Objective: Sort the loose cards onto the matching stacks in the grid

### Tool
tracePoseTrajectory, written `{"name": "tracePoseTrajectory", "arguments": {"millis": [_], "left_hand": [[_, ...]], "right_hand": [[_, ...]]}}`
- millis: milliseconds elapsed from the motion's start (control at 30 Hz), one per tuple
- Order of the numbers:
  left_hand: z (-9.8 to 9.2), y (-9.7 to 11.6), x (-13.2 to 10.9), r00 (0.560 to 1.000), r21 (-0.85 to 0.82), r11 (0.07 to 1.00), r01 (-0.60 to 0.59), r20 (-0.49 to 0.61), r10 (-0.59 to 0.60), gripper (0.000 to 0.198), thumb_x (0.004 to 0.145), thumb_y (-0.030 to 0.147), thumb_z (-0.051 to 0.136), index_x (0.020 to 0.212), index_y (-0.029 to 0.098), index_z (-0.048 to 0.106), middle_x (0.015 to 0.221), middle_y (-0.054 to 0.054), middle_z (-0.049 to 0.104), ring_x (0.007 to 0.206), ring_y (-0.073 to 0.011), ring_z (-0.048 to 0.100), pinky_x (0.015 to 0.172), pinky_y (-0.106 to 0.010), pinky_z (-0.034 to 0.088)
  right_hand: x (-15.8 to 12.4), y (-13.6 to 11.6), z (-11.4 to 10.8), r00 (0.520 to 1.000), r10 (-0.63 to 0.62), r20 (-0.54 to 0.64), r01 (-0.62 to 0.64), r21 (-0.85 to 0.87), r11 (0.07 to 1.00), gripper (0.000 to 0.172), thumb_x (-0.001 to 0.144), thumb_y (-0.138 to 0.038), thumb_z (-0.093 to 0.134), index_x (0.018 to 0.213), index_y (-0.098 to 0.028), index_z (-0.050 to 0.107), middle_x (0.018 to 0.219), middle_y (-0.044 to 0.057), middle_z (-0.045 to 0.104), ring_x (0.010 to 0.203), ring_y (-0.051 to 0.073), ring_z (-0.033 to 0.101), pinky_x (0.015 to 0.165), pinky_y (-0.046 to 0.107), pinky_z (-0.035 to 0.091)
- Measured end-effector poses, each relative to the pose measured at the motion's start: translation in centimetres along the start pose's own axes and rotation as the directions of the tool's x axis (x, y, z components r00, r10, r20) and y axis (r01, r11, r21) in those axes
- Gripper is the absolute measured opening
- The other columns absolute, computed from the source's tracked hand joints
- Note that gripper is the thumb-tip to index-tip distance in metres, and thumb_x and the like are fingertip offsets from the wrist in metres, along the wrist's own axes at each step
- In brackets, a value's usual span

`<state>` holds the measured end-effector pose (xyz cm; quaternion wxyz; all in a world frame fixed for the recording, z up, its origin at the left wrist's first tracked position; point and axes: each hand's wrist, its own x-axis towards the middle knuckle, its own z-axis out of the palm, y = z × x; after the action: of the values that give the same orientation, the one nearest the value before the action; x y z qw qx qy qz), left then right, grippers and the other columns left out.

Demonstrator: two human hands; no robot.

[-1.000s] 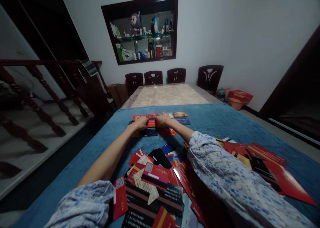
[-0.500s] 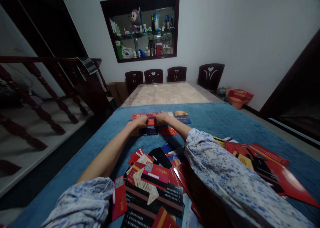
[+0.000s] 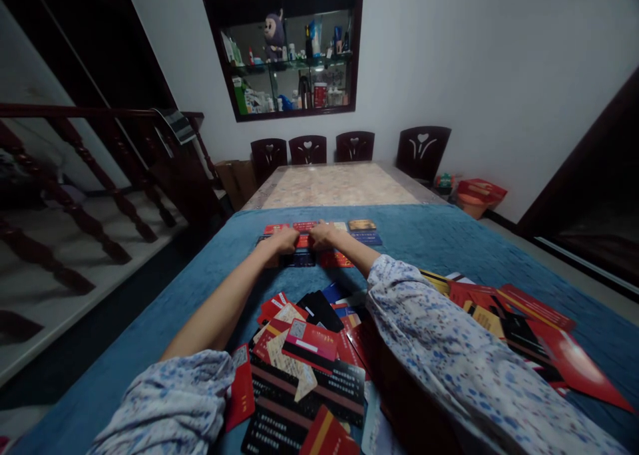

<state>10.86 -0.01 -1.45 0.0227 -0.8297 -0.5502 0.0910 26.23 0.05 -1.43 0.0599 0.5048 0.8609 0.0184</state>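
At the far end of the blue cloth, cards lie in neat rows. In the middle of them is a red card [image 3: 302, 242], flat between my two hands. My left hand [image 3: 285, 240] pinches its left edge with curled fingers. Its right edge is under the bent fingers of my right hand [image 3: 323, 235]; the fingertips are partly hidden. Around them are a dark blue card [image 3: 300, 259], a red and gold card [image 3: 336, 260], a blue card [image 3: 367, 237] and a gold card [image 3: 361, 225]. Nearer me, a loose heap holds a red and pink card [image 3: 310, 340] and a large black card [image 3: 339, 392].
Another pile of red, black and gold cards [image 3: 536, 308] lies at the right, beyond my right sleeve. The blue cloth [image 3: 200, 289] covers the near table; the bare tabletop [image 3: 334, 185] lies beyond. Several dark chairs [image 3: 355, 147] stand at the back wall, below a shelf niche.
Both hands stay at the red card, with slight shifts of the fingers; my left hand has moved a little to the right. The view has shifted slightly.
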Motion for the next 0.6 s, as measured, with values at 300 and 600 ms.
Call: {"name": "tracePoseTrajectory", "arguments": {"millis": [300, 600], "left_hand": [[0.1, 0.1, -0.8, 1.0, -0.015, 1.0, 0.014, -0.023, -0.014, 0.033, 0.071, 0.005, 0.058, 0.099, 0.02, 0.066, 0.117, -0.012, 0.063, 0.121, -0.0326, 0.05, 0.104, -0.051, 0.038], [-0.2, 0.2, -2.9, 0.991, -0.001, 0.999, -0.047, -0.127, 0.046, 0.047, 0.074, 0.004, 0.053, 0.118, 0.018, 0.062, 0.13, -0.015, 0.056, 0.128, -0.0342, 0.043, 0.101, -0.054, 0.037]], "right_hand": [[-0.8, 0.3, -0.4, 1.0, -0.021, -0.003, 0.021, -0.021, 1.0, 0.041, 0.083, -0.031, 0.056, 0.117, -0.013, 0.068, 0.128, 0.02, 0.061, 0.124, 0.037, 0.048, 0.095, 0.051, 0.045], [-3.8, 1.0, -1.4, 0.997, -0.057, -0.05, 0.056, -0.022, 0.998, 0.042, 0.089, -0.036, 0.051, 0.125, -0.018, 0.063, 0.13, 0.018, 0.058, 0.121, 0.036, 0.047, 0.093, 0.048, 0.044]]}}
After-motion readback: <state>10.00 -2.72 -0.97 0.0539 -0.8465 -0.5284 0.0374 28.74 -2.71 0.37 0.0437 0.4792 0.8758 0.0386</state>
